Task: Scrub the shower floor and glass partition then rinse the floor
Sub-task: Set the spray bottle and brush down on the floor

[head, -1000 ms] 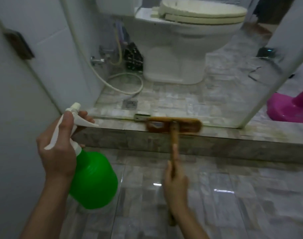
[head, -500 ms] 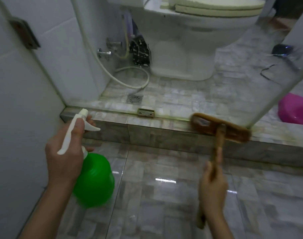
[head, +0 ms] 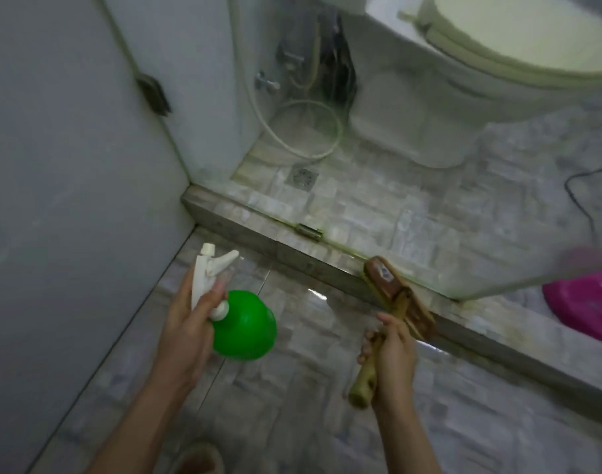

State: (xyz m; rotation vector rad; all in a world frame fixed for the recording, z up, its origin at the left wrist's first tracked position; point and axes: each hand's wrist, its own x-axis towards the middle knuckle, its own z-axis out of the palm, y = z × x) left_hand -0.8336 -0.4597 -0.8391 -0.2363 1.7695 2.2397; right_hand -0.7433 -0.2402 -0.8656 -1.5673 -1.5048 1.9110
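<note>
My left hand (head: 186,323) grips a green spray bottle (head: 246,325) by its white trigger head, held over the shower floor (head: 292,405). My right hand (head: 393,357) is closed around the wooden handle of a scrub brush (head: 397,294). The brush head rests on the stone kerb (head: 292,251) at the foot of the glass partition (head: 378,114). The glass stands on the kerb, held by a small metal clip (head: 309,231).
Behind the glass are a toilet (head: 464,80), a coiled white hose (head: 306,131), a wall tap (head: 267,84) and a floor drain (head: 303,176). A pink basin (head: 587,302) sits at the right. A grey wall (head: 70,200) closes the left side.
The brush slid right along the kerb, then turned at an angle. The camera view tilted and swung left; the spray bottle stayed in my left hand.
</note>
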